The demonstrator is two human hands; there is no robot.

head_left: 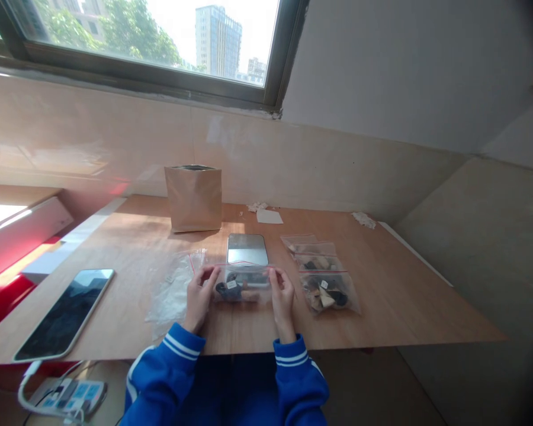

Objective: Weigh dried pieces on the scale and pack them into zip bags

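Observation:
A clear zip bag [242,294] with a red seal line is stretched between my two hands, low over the table. Inside it lie dark and tan pieces and a small white label. My left hand [199,296] pinches its upper left corner, and my right hand [282,296] pinches the upper right one. Just behind the bag is a flat silver device [247,248], partly covered by it. Left of my left hand lies a pile of clear plastic bags [171,293]. To the right, filled zip bags [331,293] overlap in a row, holding dark and tan pieces.
A brown paper bag [193,200] stands upright at the back. A phone [66,313] lies at the left edge, with a white cable [24,384] running down to a power strip [73,393]. White paper [269,216] and crumpled scraps [363,220] lie near the wall.

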